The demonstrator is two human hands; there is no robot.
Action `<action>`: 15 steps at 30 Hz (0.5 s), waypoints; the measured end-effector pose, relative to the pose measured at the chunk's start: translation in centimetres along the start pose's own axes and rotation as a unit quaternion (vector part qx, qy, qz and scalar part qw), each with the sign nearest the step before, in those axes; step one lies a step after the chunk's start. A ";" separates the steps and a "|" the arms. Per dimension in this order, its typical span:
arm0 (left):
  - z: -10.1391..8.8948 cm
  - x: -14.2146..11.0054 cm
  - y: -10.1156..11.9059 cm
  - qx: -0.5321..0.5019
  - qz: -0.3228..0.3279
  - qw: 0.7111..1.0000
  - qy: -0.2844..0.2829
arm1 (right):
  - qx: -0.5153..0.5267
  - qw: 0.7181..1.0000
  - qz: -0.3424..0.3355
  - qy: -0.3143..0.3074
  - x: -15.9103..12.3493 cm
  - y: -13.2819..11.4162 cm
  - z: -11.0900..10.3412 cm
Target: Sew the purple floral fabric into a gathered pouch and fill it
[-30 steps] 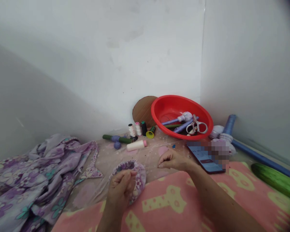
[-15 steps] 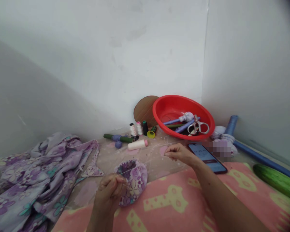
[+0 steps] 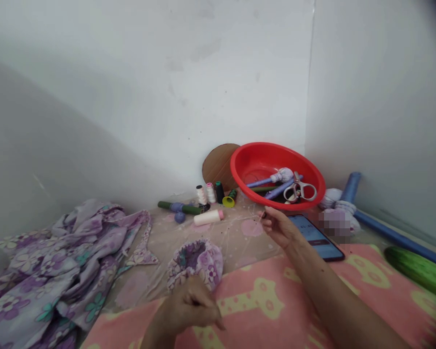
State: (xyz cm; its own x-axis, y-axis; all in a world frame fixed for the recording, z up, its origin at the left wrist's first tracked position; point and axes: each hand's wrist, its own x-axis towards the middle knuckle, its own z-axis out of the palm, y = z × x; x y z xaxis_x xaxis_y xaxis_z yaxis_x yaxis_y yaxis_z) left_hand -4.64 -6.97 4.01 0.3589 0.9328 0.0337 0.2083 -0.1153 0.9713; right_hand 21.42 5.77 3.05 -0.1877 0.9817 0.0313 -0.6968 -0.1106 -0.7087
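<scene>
A small gathered pouch of purple flowered cloth [image 3: 196, 262] lies on the floor in front of me. Just below it my left hand [image 3: 189, 310] is closed in a pinch, resting over the pink and yellow blanket [image 3: 261, 305]. My right hand [image 3: 279, 227] is raised further back, its thumb and fingers pinched on something thin that I cannot make out, perhaps a needle or thread. It hovers beside a phone [image 3: 316, 237] lying screen up.
A red basin [image 3: 247, 167] in the corner holds scissors [image 3: 300, 191] and blue sticks. Thread spools [image 3: 210, 193] stand beside it, one white spool [image 3: 208, 217] lies flat. A heap of purple flowered fabric [image 3: 58, 261] lies left. Blue rods [image 3: 378, 225] and a green roll [image 3: 417, 266] lie right.
My left hand dropped down and toward me, away from the pouch. My right hand rose and moved right toward the phone and basin.
</scene>
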 end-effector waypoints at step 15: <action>2.1 -0.2 1.6 0.194 0.204 0.947 0.154 | -0.082 0.979 -0.154 0.108 0.5 -0.2 0.1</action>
State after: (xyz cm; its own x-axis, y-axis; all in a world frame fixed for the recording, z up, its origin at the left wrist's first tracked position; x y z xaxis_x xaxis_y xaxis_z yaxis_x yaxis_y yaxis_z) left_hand -2.50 -8.04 5.11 0.2110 0.8322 0.5127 0.4498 -0.5484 0.7050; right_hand 21.44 6.24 3.27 0.1762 0.9764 0.1245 -0.5732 0.2046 -0.7935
